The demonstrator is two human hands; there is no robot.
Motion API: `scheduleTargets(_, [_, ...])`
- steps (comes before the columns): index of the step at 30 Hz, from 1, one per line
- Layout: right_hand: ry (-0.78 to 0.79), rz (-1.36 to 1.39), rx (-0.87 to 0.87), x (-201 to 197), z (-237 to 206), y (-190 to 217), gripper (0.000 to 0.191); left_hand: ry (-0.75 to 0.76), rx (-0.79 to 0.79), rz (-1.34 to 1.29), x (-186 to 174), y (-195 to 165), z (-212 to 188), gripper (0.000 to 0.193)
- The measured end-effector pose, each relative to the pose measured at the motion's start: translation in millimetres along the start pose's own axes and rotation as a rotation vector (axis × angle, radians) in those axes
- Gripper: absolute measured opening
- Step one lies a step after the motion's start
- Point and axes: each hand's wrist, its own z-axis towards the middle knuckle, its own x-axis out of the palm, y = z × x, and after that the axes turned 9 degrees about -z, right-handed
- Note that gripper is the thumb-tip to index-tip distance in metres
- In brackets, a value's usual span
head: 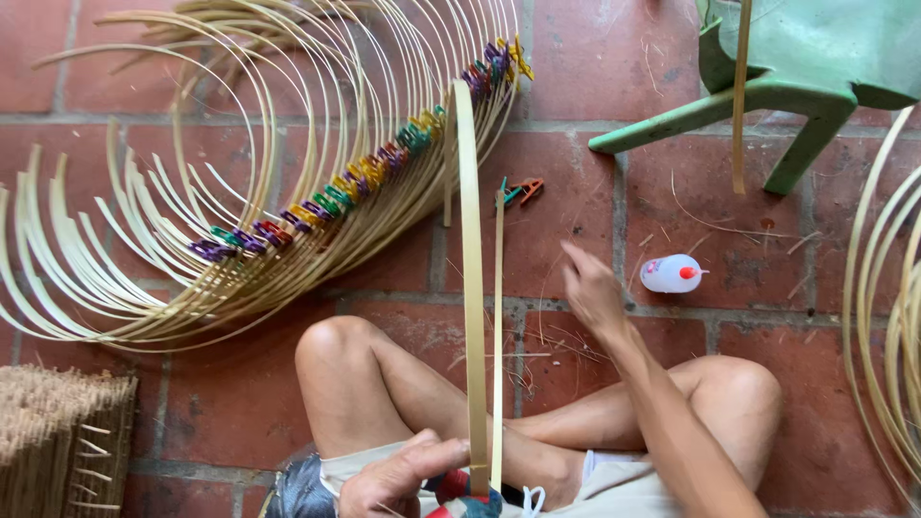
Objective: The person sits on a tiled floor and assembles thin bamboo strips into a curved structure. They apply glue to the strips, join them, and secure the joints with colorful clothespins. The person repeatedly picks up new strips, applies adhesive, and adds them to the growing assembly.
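Note:
My left hand (403, 475) pinches the near end of a long bamboo strip (470, 278) at my lap; the strip runs away from me over the red brick floor (240, 403). A thinner strip (498, 317) lies alongside it on the right. My right hand (590, 288) hovers empty with fingers apart, reaching toward a small white glue bottle with a red cap (672, 273) lying on the bricks. A pile of bent bamboo hoops (249, 192), clipped with several coloured pegs (355, 177), lies at the left. I sit cross-legged.
Two loose pegs (519, 191) lie on the floor past the strips. A green plastic chair (796, 67) stands at the top right with a strip leaning on it. More bamboo hoops (887, 317) curve at the right edge. A bundle of thin sticks (58, 441) sits bottom left.

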Motion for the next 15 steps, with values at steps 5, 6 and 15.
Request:
scheduleTargets(5, [-0.077, -0.281, -0.063, 24, 138, 43, 0.036, -0.042, -0.047, 0.186, 12, -16, 19, 0.044])
scheduleTargets(6, [0.010, -0.330, -0.006, 23, 151, 48, 0.030, 0.016, 0.008, 0.180, 12, -21, 30, 0.047])
scheduleTargets(15, [-0.013, -0.503, -0.125, 10, 37, 12, 0.021, -0.245, -0.126, 0.168, 57, -55, 41, 0.045])
